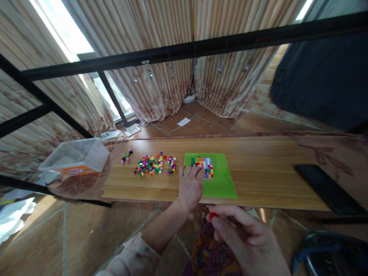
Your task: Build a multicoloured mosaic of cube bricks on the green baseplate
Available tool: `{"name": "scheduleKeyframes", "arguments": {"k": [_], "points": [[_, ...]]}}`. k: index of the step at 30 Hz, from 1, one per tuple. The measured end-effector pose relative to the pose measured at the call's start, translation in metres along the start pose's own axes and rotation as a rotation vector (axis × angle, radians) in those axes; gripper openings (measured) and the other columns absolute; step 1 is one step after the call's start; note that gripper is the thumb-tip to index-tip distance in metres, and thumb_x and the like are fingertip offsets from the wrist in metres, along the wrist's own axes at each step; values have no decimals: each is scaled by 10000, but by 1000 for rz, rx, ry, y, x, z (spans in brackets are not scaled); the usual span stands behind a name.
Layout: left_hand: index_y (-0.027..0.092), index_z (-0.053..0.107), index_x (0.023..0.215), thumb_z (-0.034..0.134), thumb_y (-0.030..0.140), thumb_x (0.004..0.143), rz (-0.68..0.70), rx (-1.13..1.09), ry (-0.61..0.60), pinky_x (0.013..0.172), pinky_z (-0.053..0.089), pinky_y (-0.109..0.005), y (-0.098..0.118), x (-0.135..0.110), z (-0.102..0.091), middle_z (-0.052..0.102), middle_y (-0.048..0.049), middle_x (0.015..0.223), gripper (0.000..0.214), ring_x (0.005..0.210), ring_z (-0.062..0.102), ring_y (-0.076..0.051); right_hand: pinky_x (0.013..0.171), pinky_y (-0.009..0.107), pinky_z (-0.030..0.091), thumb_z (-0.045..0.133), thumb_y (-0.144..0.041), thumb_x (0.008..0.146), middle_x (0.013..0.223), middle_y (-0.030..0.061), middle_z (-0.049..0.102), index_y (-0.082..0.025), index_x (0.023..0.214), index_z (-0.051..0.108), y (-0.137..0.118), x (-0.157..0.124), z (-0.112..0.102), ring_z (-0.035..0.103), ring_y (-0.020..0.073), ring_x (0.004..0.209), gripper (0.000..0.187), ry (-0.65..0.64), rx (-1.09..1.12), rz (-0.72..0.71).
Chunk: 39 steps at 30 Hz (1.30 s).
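Observation:
My left hand [191, 188] rests palm down over the left side of a green studded baseplate [222, 186], its fingers slightly apart and its fingertips against the block of small colored bricks [207, 163] built there. Part of that block is hidden beneath the fingers. Closer to me, in front of the table edge, my right hand [244, 234] pinches a small red brick [212, 216] between thumb and forefinger. Loose multicolored bricks [151, 165] lie in a spread pile to the left of the baseplate.
A clear plastic bin [83, 153] with an orange label stands at the table's left end. Near it is a small pink, green and black cluster [126, 155]. A black flat device [330, 188] lies at the right end. A dark metal bar [178, 51] crosses beyond the table.

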State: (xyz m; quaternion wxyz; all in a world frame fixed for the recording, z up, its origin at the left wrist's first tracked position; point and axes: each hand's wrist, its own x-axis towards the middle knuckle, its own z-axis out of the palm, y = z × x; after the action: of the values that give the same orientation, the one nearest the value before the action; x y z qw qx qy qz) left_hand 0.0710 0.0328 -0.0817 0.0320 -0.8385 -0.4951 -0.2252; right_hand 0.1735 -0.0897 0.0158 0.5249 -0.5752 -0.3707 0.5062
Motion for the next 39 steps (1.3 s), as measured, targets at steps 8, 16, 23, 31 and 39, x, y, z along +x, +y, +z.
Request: {"name": "scheduleKeyframes", "arguments": {"k": [8, 16, 23, 31, 39], "points": [[244, 563, 1174, 465, 175, 880, -58, -103, -15, 956, 333, -463, 0, -6, -4, 624, -60, 1121, 318, 1023, 523, -225, 515, 203, 510, 724, -381, 704, 723, 12, 707, -241, 853, 730, 9, -2, -3, 582, 116, 555, 205, 10, 37, 7], [215, 541, 1173, 476, 184, 887, -310, -622, 133, 897, 449, -349, 8, -34, -44, 625, -60, 1084, 295, 1017, 560, -184, 510, 181, 506, 708, -326, 752, 592, -18, 656, -227, 907, 720, 15, 6, -12, 600, 104, 535, 184, -58, 10, -31], [235, 588, 1096, 533, 189, 863, -212, -901, 103, 782, 510, -272, 32, -59, -91, 649, -40, 967, 244, 891, 611, -151, 508, 200, 507, 721, -328, 739, 573, -18, 636, -213, 861, 718, 9, 7, -9, 593, 112, 528, 167, -25, 98, -19], [242, 615, 1024, 584, 161, 832, -188, -1018, 109, 741, 535, -255, 43, -54, -103, 662, -20, 912, 211, 840, 626, -139, 517, 151, 473, 728, -284, 730, 611, -29, 658, -254, 799, 746, 4, 6, -8, 562, 81, 549, 77, -7, 117, -60], [251, 637, 963, 580, 128, 827, -178, -1014, 144, 749, 534, -253, 48, -55, -105, 676, -8, 902, 192, 851, 633, -137, 516, 149, 472, 783, -264, 674, 644, -21, 681, -234, 773, 735, 9, 8, -11, 563, 77, 552, 114, -49, 245, 34]]}}
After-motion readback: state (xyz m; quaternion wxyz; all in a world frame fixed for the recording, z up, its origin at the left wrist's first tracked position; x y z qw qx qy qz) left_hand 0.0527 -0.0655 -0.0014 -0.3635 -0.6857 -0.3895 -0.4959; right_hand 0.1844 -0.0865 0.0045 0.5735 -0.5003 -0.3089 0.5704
